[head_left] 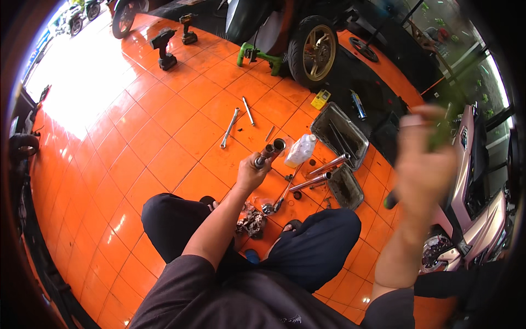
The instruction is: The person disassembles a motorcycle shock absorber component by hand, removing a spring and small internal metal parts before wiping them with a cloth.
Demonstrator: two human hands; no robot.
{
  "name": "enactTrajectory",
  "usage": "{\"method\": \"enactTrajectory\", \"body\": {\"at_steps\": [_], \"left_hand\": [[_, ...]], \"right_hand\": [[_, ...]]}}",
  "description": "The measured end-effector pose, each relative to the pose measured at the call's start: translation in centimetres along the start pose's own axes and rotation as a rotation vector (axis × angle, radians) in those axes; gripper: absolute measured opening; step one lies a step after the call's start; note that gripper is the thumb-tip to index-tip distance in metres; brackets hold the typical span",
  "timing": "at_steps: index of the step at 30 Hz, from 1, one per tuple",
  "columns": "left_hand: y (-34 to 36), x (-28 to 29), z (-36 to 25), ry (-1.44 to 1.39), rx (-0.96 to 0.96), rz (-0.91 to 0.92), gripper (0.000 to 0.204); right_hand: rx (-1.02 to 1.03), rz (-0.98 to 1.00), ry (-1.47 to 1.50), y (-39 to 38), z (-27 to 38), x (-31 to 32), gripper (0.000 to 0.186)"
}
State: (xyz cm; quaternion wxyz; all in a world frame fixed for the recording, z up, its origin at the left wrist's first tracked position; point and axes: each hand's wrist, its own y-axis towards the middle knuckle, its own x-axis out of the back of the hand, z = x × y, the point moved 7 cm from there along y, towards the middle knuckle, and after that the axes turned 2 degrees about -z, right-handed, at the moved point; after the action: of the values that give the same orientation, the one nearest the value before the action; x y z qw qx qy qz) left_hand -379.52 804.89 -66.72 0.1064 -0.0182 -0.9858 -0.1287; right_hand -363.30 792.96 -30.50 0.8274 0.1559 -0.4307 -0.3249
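My left hand (252, 173) is closed round a dark metal tube (268, 150), out in front of my knees. Right beside it shows the round open mouth of another tube (279, 145). Raised at the right, my right hand (424, 162) is smeared by motion; it grips a green tool (441, 129) whose kind the blur hides. A dark end (390, 200) of it sticks out below the fist. Two shiny fork tubes (312, 181) lie on the floor to the right of my left hand, near a clear plastic bottle (301, 151).
Grey trays (359, 154) stand beyond the fork tubes, near a yellow box (320, 99) and a spray can (358, 104). Wrenches (230, 128) lie ahead on orange tiles. Cordless drivers (163, 48) stand farther left. A motorcycle wheel (313, 52) is ahead; a pink scooter (482, 219) stands right. A rag (252, 222) lies between my legs.
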Motion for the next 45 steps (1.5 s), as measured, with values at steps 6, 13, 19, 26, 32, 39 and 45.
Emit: {"method": "enactTrajectory", "body": {"at_steps": [6, 13, 19, 26, 32, 39, 45], "left_hand": [[-1.2, -1.6, -2.2, -0.126, 0.013, 0.052, 0.032], [-0.7, 0.5, -0.2, -0.004, 0.088, 0.041, 0.030], [-0.2, -1.3, -0.6, -0.011, -0.120, -0.005, 0.039], [-0.3, -0.6, -2.0, -0.012, 0.137, 0.163, 0.031], [-1.2, 0.3, -1.4, 0.050, 0.122, 0.257, 0.057], [-1.8, -0.5, 0.4, 0.064, 0.131, 0.315, 0.057], [-2.0, 0.0, 1.4, 0.048, 0.295, 0.329, 0.046]], "right_hand": [[-0.061, 0.408, -0.460, -7.4, -6.5, -6.0, 0.028], [0.081, -0.096, 0.033, -2.8, -0.7, -1.0, 0.007], [0.187, 0.533, -0.599, -8.3, -6.0, -9.5, 0.030], [-0.157, 0.231, -0.084, -6.4, -6.8, -3.2, 0.026], [-0.443, 0.167, -0.194, -13.3, -16.3, 4.1, 0.023], [-0.922, 0.240, -0.019, -41.9, -42.9, 0.3, 0.042], [-1.378, 0.560, 0.020, -52.5, -44.5, -5.8, 0.037]]}}
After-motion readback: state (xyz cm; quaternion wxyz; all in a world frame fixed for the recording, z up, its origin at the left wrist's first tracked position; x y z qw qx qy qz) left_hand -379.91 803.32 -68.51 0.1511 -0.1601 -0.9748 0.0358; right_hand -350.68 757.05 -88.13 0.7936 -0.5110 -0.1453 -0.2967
